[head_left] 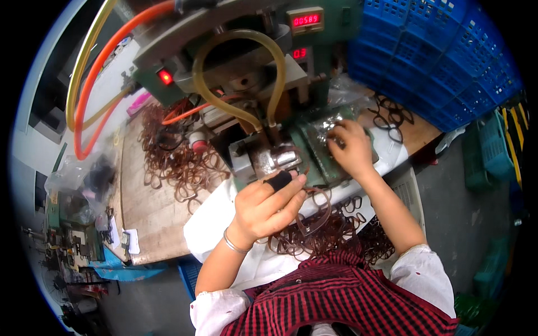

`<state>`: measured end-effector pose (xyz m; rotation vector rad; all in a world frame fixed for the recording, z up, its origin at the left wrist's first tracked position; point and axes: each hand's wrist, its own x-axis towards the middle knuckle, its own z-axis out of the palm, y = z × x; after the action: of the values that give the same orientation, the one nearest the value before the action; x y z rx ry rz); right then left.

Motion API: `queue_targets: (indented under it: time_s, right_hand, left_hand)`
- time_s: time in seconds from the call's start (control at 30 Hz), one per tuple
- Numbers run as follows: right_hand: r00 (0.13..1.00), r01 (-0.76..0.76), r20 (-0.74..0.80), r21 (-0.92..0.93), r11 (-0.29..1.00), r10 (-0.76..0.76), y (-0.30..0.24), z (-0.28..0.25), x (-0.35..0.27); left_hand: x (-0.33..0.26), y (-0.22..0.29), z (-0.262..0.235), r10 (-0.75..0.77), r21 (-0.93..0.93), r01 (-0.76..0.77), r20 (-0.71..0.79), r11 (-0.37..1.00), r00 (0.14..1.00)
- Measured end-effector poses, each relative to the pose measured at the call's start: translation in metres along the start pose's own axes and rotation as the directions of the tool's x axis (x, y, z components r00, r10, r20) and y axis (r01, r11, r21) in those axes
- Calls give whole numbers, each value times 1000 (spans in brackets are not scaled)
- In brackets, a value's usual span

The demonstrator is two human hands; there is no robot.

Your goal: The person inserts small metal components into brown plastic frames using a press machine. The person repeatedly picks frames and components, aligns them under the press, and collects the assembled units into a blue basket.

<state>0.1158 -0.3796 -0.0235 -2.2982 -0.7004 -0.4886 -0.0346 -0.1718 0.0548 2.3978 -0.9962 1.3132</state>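
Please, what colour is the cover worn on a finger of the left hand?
The finger cover looks black; it shows best in the head view.

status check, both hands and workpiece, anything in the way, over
Left hand: pinching thin brown loop beside shiny silver metal block. Right hand: at small shiny pieces, grip unclear. Closest clutter: heaped brown loops beside left hand.
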Motion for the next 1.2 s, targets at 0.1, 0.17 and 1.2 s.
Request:
queue_targets:
  time_s: [0.1, 0.17, 1.2]
  right_hand:
    - [945, 304, 143, -47, 951, -295, -8, 12, 14]
    - [950, 307, 87, -113, 945, -299, 8, 24, 21]
    - [995, -55, 103, 583, 811, -6, -84, -59, 10]
  left_hand:
    - [0, 1, -3, -39, -54, 39, 13, 998, 999]
    - [-6, 7, -4, -130, -186, 134, 36, 973, 991]
    - [-127, -97, -24, -704, 511, 551, 165, 660, 691]
